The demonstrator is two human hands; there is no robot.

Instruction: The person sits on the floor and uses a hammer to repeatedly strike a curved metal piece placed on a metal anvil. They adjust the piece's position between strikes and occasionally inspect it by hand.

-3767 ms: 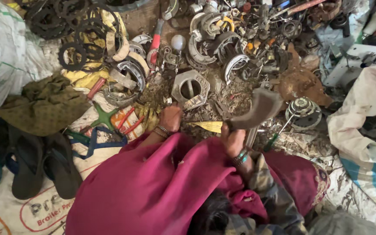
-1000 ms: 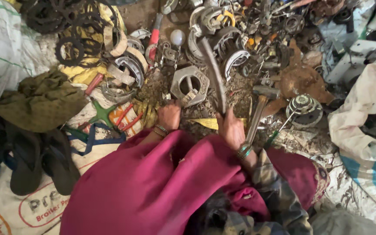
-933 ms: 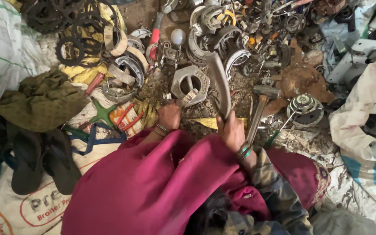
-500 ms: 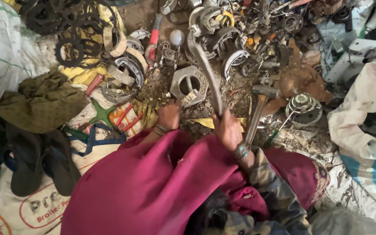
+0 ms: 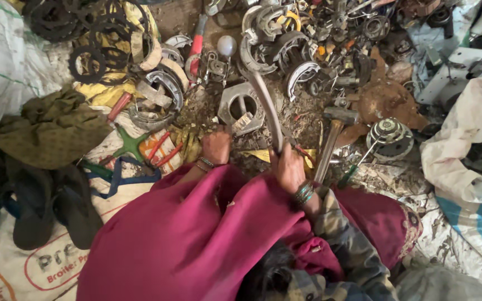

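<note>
Gripping curved metal strip [image 5: 267,111] in right hand [image 5: 289,170], raised toward 12 o'clock over hexagonal metal part [image 5: 241,106]. Left hand [image 5: 216,146] closed, contents unclear. Risk: strip glancing off, striking left fingers.

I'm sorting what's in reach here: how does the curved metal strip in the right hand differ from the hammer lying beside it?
The curved metal strip is thin, flat and bowed; the hammer has a straight handle with a blocky head. The strip is gripped at its near end by the right hand, while the hammer lies on the littered ground, untouched. The strip looks pale grey; the hammer's handle looks brownish. Both point away from the person.
</note>
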